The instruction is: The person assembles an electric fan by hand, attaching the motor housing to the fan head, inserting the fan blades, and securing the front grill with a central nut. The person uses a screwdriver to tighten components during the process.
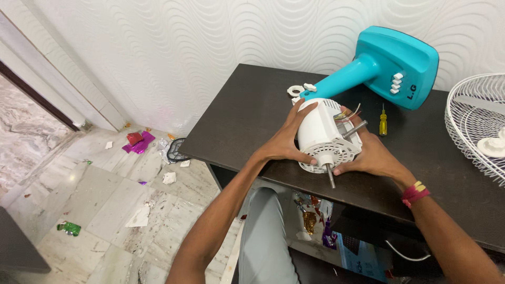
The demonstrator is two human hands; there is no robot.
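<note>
A dark table (252,113) against a white wave-patterned wall, a fan motor gripped at its front edge.

The white motor housing (322,134) is clasped by the left hand (286,142) at 9 o'clock and the right hand (371,155) at 3, fingers curled shut around it, apparently to steady it, shaft (331,176) pointed toward 6. A teal fan stand (392,66) and yellow screwdriver (383,123) lie beyond; a wire grille (473,121) sits at 3.

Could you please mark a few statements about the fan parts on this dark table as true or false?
1. Both hands, left hand and right hand, grip the white motor housing. True.
2. The fan stand is red. False: it is turquoise.
3. A yellow-handled screwdriver lies on the table. True.
4. The wire fan guard lies on the floor. False: it rests on the table's right side.
</note>
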